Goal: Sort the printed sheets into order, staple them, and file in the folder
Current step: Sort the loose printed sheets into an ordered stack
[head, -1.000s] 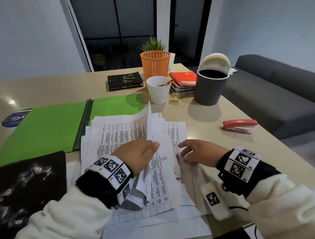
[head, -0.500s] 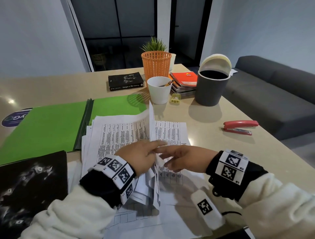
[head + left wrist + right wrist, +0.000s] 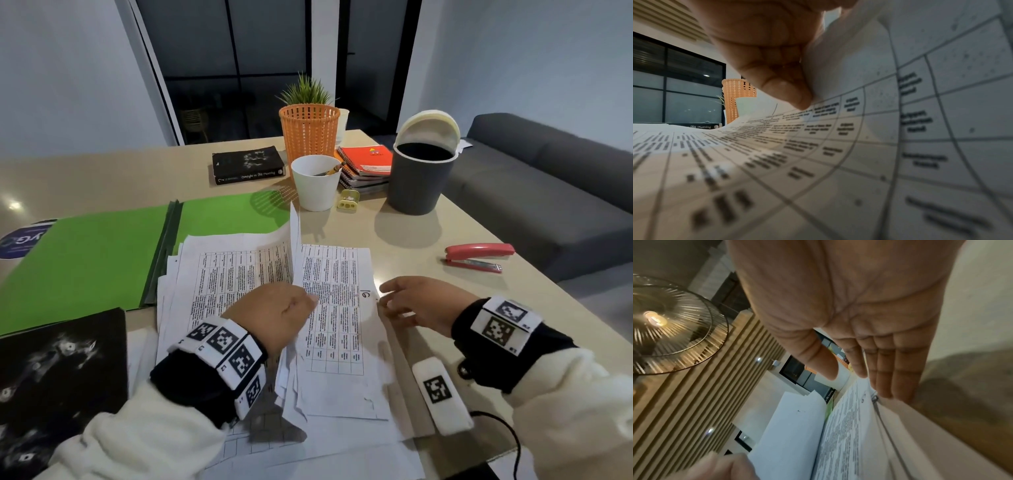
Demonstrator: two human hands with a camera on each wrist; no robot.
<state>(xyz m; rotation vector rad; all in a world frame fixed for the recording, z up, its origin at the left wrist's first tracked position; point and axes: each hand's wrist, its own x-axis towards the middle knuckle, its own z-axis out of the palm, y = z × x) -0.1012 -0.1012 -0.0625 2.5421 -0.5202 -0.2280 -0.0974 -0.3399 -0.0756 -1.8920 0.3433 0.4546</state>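
**Sheets: sorting under way, stapling and filing not begun**

- Sheets point(image 3: 329, 308): loose, uneven stack on the table point(image 3: 428, 236), just right of the folder and overlapping its near right corner. Printed tables face up. Several upper sheets are turned up on edge along the middle of the stack; the sheet laid bare on the right bears a handwritten mark near its right margin, seemingly a page number. Edges are not squared.
- Left hand point(image 3: 274, 315): on the stack, fingers curled, pinching the raised sheets; the wrist view shows the paper bending up from the pile against the fingertips.
- Right hand point(image 3: 421, 301): spread and relaxed, palm down, holding nothing, fingertips at the right edge of the exposed sheet.
- Folder point(image 3: 89, 260): green, lying open and flat, left of the stack; no sheets filed inside it.
- Stapler point(image 3: 479, 257): red, well apart to the right, untouched.

Progress, judged: early. Ordering appears incomplete. Left to do: finish the order, square the stack, staple, place in the folder.
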